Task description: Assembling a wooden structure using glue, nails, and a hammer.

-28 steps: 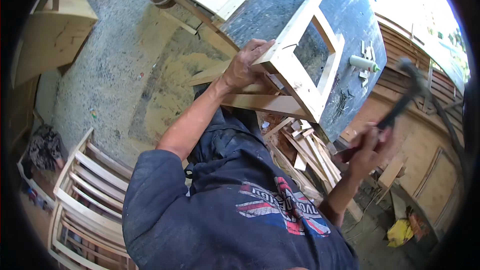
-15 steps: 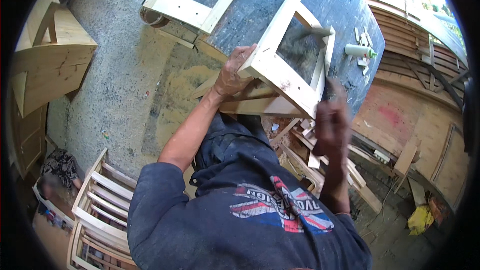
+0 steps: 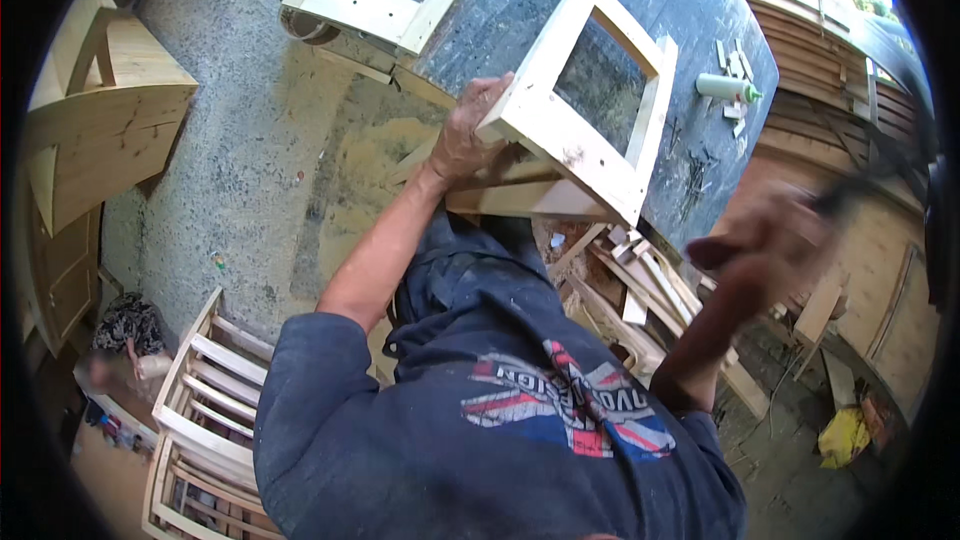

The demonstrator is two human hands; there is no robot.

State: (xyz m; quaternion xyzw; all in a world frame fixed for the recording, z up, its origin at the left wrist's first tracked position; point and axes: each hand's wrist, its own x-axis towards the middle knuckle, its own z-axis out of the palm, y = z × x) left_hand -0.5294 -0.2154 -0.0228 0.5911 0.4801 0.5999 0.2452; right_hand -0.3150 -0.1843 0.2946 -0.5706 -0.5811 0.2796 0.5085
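Note:
My left hand (image 3: 472, 130) is closed round the left side of a pale wooden frame (image 3: 590, 152), with its fingertips partly hidden behind the wood. The frame stands tilted at the near edge of a dark worktable (image 3: 680, 0), and dark holes show in its near rail. Out to the right, apart from the frame, my right hand (image 3: 775, 240) grips a hammer (image 3: 850, 193). Motion smears both the hand and the hammer, whose dark head is hard to make out.
A pale green bottle (image 3: 727, 88), small wood blocks (image 3: 738, 62) and scattered nails (image 3: 697, 170) lie on the table. Another wooden frame (image 3: 365, 5) lies at the far left. Offcuts (image 3: 650, 280) pile below the table. A slatted piece (image 3: 215, 380) and another person (image 3: 125, 340) are at lower left.
My right hand has swung the hammer away from the frame's right side, out to the right. My left hand keeps its hold, and the frame has shifted slightly.

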